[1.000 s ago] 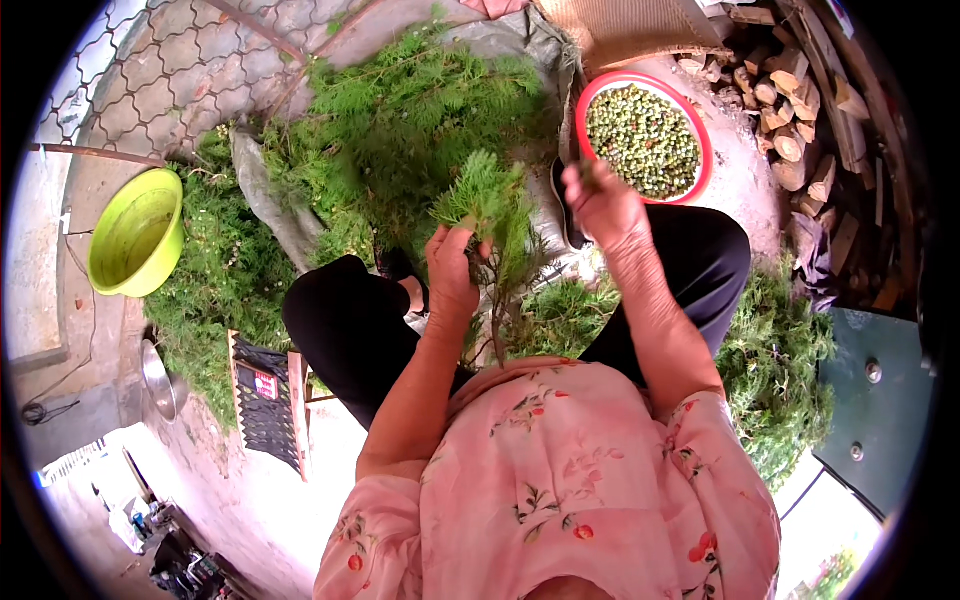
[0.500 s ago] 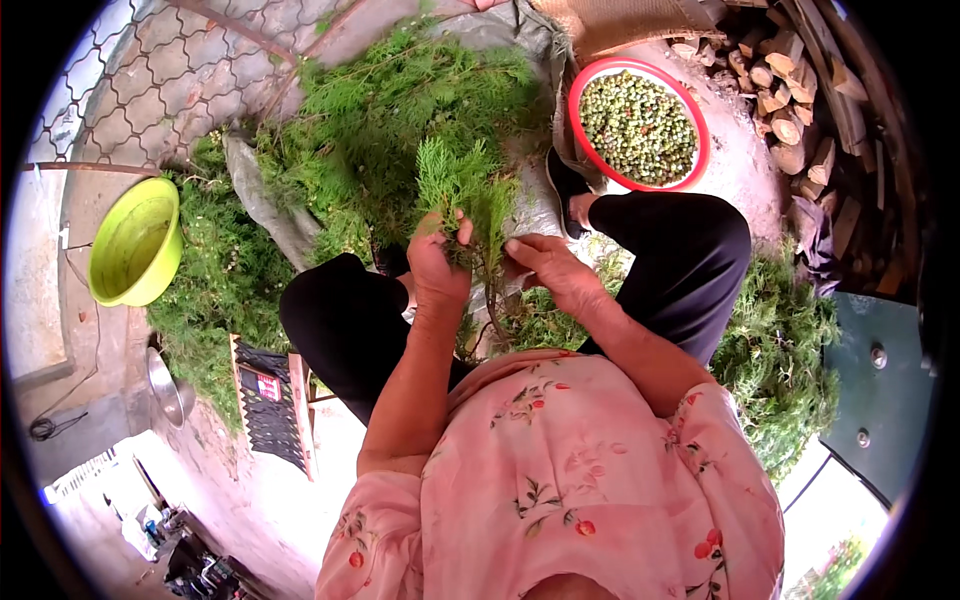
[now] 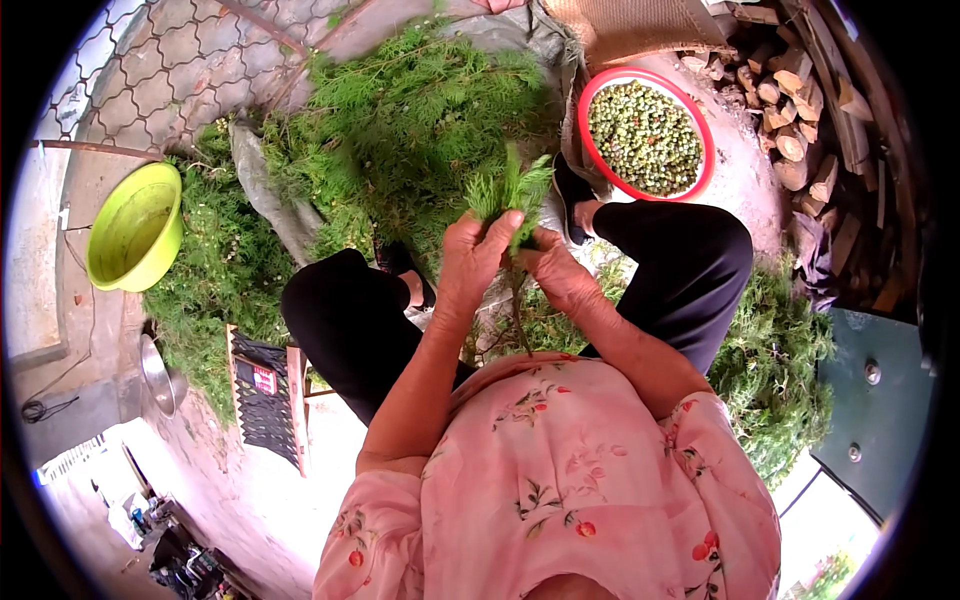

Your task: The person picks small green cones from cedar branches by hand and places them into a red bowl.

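Observation:
Between my knees I hold a leafy evergreen sprig (image 3: 508, 193), its feathery green fronds pointing away from me. My left hand (image 3: 474, 262) is closed on it, thumb pressed over the fronds. Just to the right, my right hand (image 3: 560, 272) is closed by the sprig's lower part, its fingertips partly hidden. A thin brown stem (image 3: 518, 315) hangs below the hands toward my shirt. Past them lies a large heap of cut evergreen branches (image 3: 410, 110) on a grey sheet (image 3: 275, 195). At the far right stands a red-rimmed basin (image 3: 581, 130) of small round green pieces.
On the left is a yellow-green tub (image 3: 135, 235) beside more branches. A metal bowl (image 3: 160, 375) and a chair or stool with black woven webbing (image 3: 265, 390) are nearer. Split firewood (image 3: 790, 120) is stacked at far right. Greenery (image 3: 775, 370) lies beyond my right knee.
My left hand has moved right and closed over the fronds, close to my right hand. The sprig has shifted right, and less of its foliage shows. My right hand has curled in.

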Demonstrator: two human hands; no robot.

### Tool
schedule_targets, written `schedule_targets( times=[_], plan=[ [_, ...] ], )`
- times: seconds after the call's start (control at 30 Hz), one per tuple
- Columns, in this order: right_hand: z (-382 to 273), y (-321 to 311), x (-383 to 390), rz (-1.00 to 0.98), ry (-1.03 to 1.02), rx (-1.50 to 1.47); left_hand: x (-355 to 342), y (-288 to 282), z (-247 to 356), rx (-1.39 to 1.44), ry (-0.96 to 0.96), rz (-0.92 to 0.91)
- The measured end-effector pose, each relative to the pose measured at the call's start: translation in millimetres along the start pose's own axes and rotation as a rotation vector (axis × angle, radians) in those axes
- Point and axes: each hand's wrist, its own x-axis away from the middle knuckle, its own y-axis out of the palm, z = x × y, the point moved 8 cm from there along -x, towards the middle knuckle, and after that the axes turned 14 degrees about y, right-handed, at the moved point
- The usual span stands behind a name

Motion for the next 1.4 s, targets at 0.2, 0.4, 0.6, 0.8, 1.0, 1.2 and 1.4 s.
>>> schedule_targets(
  times=[0.2,0.4,0.6,0.8,1.0,1.2,1.4],
  plan=[
    [-27.6,-19.5,7.6,0.121,-0.07,-0.451,-1.6,-32.1,-6.3,0.139,0.054,0.269],
    [-22.2,-29.8,6.0,-0.124,-0.016,-0.78,28.4,-25.7,-112.0,0.276,-0.494,0.23],
    [-17.2,-20.1,30.5,0.265,0.103,-0.351,31.4,5.1,-130.2,0.438,-0.673,0.07],
    [-33.8,28.4,37.6,-0.043,0.109,0.409,14.6,37.6,-82.0,0.882,-0.524,-0.116],
    [-37.9,76.4,41.6,-0.213,-0.206,0.93,-6.1,5.5,-167.5,0.814,-0.369,-0.231],
    [-69.9,108.9,59.1,-0.3,-0.565,1.296,-28.6,1.3,-63.4,0.694,-0.369,-0.037],
    [-120.0,124.0,45.2,-0.266,-0.501,0.991,-62.5,-45.9,-83.7,0.556,-0.096,-0.015]
  ],
)
